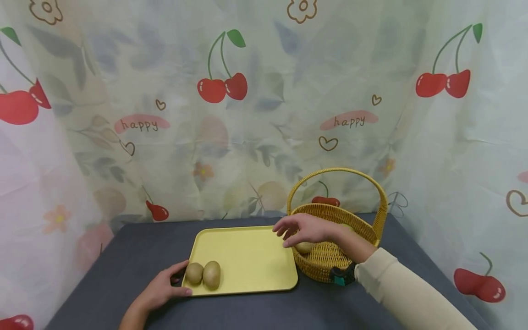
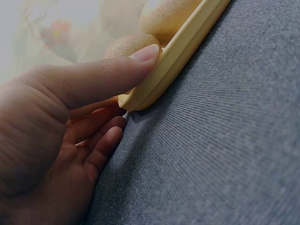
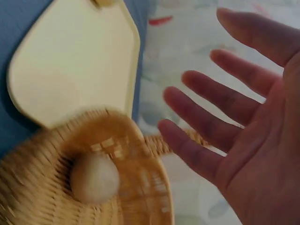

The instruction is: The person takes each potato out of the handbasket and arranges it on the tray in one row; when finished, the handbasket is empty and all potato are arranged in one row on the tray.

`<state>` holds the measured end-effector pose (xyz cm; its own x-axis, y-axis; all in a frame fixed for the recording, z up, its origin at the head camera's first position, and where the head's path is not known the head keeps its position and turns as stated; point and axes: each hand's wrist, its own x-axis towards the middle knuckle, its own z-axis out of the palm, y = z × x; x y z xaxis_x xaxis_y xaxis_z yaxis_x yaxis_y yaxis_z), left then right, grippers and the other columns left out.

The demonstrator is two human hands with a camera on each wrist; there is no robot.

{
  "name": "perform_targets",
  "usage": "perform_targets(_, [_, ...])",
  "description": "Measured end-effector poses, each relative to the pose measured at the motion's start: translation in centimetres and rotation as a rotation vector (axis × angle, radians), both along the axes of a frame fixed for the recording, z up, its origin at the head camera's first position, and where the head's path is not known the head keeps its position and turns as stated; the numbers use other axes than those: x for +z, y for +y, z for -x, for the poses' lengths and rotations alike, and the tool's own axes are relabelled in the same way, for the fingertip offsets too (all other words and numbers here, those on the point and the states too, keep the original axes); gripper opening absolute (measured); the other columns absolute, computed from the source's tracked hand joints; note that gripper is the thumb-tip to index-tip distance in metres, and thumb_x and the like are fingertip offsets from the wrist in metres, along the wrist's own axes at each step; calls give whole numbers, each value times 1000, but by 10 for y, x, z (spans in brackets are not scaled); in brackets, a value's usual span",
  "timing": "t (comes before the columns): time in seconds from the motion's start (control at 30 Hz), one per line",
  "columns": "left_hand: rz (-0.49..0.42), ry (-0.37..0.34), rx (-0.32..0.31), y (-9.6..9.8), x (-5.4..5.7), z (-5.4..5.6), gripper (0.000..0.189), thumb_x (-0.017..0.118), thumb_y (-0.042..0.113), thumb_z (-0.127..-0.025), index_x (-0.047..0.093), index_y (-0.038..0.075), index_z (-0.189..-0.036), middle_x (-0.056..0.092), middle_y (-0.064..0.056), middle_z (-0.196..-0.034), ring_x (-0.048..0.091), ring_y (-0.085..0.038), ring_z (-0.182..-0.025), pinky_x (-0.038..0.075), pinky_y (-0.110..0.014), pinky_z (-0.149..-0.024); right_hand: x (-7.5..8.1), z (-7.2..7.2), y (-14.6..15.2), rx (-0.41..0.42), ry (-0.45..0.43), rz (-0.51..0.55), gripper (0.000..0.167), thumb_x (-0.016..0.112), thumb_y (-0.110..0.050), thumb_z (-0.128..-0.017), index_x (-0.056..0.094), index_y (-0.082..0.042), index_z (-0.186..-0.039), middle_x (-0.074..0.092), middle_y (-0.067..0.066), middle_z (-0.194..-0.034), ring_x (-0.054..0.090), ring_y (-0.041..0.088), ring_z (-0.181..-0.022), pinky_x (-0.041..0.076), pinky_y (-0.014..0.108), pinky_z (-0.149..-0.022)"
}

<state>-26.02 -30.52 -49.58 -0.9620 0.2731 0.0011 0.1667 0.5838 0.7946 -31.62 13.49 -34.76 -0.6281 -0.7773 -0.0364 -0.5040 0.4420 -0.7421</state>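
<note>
Two brown potatoes (image 1: 211, 275) lie side by side in the front left corner of a yellow tray (image 1: 247, 256). At that corner my left hand (image 1: 162, 286) holds the tray, its thumb on the rim and its other fingers along the left side. My right hand (image 1: 309, 229) hovers above the tray's right edge and the left side of a wicker basket (image 1: 326, 261). Its fingers are spread and slightly bent, with nothing in them. Inside the basket sits another potato (image 3: 95, 178), and something greenish (image 1: 347, 227) is mostly hidden behind the right forearm.
The basket's tall arched handle (image 1: 336, 170) rises on the right. A dark grey cloth (image 1: 231, 314) covers the table. Curtains with printed cherries (image 1: 222, 87) hang behind and along both sides. A black band with a teal patch (image 1: 341, 277) is at the right wrist.
</note>
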Motion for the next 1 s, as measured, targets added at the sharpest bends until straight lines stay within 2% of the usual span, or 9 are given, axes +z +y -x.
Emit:
perform_targets(0.13, [-11,4,-3,0,0,-1,86,84,26,-77,41,-6,-144,48,-27,-139,52,-36,-117,45,-42,-90,5,17,15,-29,-91,-66,45,68,-20,-93,55,-11,-135,58,8,-129,56,26,-117,47,44,-92])
perform_targets(0.27, [-20,19,-16,0,0,-2,84,84,25,-77,42,-7,-143,49,-27,-138,53,-35,-115,46,-39,-89,-1,30,27,-114,-149,-128,44,69,-22,-92,56,-14,-134,58,9,-127,55,23,-115,48,49,-88])
perform_targets(0.5, [-17,25,0,-1,-2,-2,84,84,24,-76,43,-5,-143,49,-25,-138,54,-31,-112,45,-39,-88,-18,47,34,-185,-145,-169,38,70,-23,-91,63,-9,-125,61,6,-121,57,24,-111,48,53,-87])
perform_targets(0.73, [-27,33,-4,-1,-2,-2,84,84,22,-76,43,-7,-143,49,-26,-138,54,-32,-113,46,-37,-88,-36,56,38,-254,-168,-179,42,68,-20,-92,59,-4,-129,57,15,-129,55,30,-115,49,53,-85])
perform_targets(1.0, [-32,10,-6,-1,0,-3,84,84,23,-77,41,-7,-143,46,-27,-140,51,-36,-118,45,-44,-91,-58,61,32,-310,-175,-246,31,71,-18,-89,67,-11,-118,62,4,-116,57,23,-105,51,49,-80])
